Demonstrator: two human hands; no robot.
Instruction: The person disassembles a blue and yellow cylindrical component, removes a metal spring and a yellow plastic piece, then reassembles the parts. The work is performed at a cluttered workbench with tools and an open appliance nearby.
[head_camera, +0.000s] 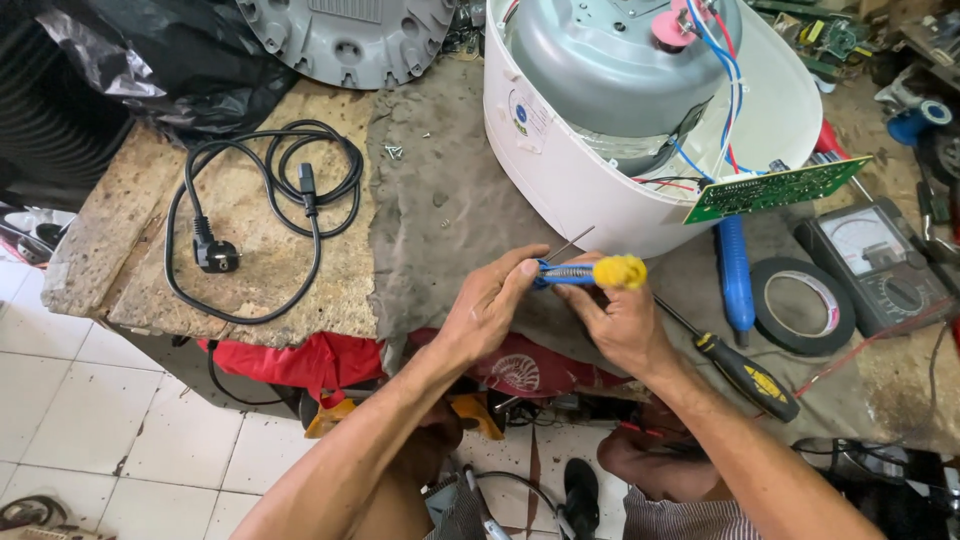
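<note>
Both my hands are on the small tool with the blue body, yellow cap and thin metal tip (585, 272), held just above the near edge of the bench. My left hand (487, 305) pinches its blue end between thumb and fingertips, fingers curled in. My right hand (622, 318) is wrapped under the tool from the other side, thumb and forefinger pressed on the shaft beside the yellow cap. The thin metal tip pokes up and back toward the white round plastic appliance housing (580, 175) lying upturned just behind my hands. Inside it sits a grey metal inner pot shell (600, 70), with blue and red wires (722, 70) running down to a green circuit board (777, 188) that hangs out over the housing's rim. Right of my right wrist lies a screwdriver with a black and yellow handle (745, 375), shaft pointing toward my hand. Past that: a blue-handled tool (735, 275), a roll of black tape (802, 305), then a black analogue multimeter (880, 262). Well off to the left, a coiled black power cord with plug (265, 200) lies on the worn wooden benchtop (120, 260). A grey cloth mat (430, 220) covers the bench under the housing. A grey round plastic base (345, 35) lies at the far edge.
</note>
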